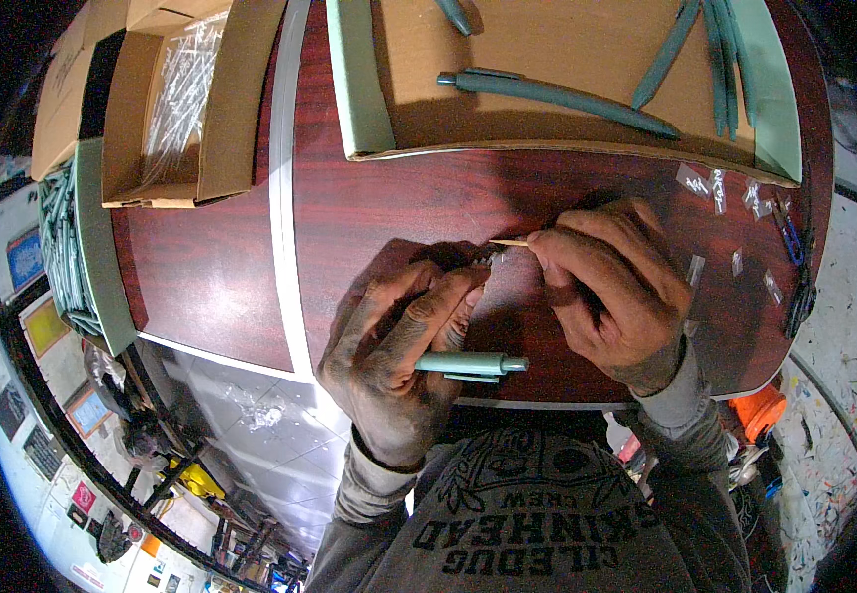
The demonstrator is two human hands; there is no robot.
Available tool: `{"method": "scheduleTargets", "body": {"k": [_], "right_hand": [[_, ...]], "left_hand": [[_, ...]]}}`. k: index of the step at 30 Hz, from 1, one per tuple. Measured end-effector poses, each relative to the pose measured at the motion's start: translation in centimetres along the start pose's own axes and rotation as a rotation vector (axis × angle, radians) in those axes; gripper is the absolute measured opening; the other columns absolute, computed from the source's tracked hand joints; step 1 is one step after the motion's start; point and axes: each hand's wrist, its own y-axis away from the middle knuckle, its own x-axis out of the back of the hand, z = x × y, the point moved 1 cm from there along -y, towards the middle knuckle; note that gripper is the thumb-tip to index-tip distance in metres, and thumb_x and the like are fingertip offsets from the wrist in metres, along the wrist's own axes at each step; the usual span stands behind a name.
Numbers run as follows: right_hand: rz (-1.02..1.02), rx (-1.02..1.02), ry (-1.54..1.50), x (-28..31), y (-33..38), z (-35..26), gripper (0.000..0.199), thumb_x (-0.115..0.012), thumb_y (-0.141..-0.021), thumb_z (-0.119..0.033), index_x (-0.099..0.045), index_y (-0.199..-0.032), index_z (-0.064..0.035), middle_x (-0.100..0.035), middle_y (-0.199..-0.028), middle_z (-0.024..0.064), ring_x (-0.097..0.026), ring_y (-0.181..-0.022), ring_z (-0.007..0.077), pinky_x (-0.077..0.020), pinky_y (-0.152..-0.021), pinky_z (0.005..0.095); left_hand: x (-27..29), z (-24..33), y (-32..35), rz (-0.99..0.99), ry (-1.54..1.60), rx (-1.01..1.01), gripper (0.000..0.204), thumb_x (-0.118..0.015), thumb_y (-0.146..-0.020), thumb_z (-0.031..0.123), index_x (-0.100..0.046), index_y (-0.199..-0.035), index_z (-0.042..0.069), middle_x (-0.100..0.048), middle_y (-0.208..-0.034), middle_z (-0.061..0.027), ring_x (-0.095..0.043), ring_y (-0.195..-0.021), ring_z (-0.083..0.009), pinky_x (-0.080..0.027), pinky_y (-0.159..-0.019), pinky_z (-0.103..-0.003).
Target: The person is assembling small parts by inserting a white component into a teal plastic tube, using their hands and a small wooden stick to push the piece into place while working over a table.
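Observation:
My left hand (389, 356) is closed around a teal pen (473, 364), whose clip end sticks out toward the right below the palm. Its thumb and index finger pinch a tiny clear piece (494, 258), too small to make out fully. Just right of it, my right hand (621, 287) is closed on a thin wooden toothpick (513, 242). The toothpick's tip points left and is close to the left fingertips; whether it touches the clear piece I cannot tell. Both hands are above the dark red tabletop (517, 385).
Ahead lies a shallow cardboard box (349, 89) with several teal pens (559, 102). Small clear printed strips (718, 191) and dark scissors (801, 301) lie at the right. At left, one box (226, 148) holds thin clear tubes (186, 89); another box (112, 296) holds many pens (65, 247).

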Motion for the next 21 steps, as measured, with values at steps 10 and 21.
{"method": "scheduleTargets", "body": {"k": [10,21], "right_hand": [[0.015,0.013,-0.004,-0.04,-0.06,0.06,0.024,-0.074,-0.072,0.005,-0.071,-0.095,-0.0023,-0.067,-0.090,0.0127,-0.063,-0.075,0.0294,-0.0492,-0.071,0.0399],[-0.007,0.016,0.002,0.16,-0.14,-0.06,0.027,-0.074,-0.071,0.006,-0.071,-0.096,-0.0023,-0.067,-0.089,0.0128,-0.063,-0.074,0.0299,-0.0494,-0.071,0.0404]], "left_hand": [[0.03,-0.07,0.32,-0.006,-0.010,0.029,0.013,-0.075,-0.084,0.003,-0.075,-0.097,0.001,-0.073,-0.100,-0.0137,-0.071,-0.094,-0.0260,-0.056,-0.082,-0.035],[-0.12,-0.16,-0.04,0.004,0.055,0.004,0.015,-0.075,-0.083,0.000,-0.074,-0.098,0.002,-0.073,-0.100,-0.0148,-0.071,-0.093,-0.0266,-0.056,-0.082,-0.035]]}}
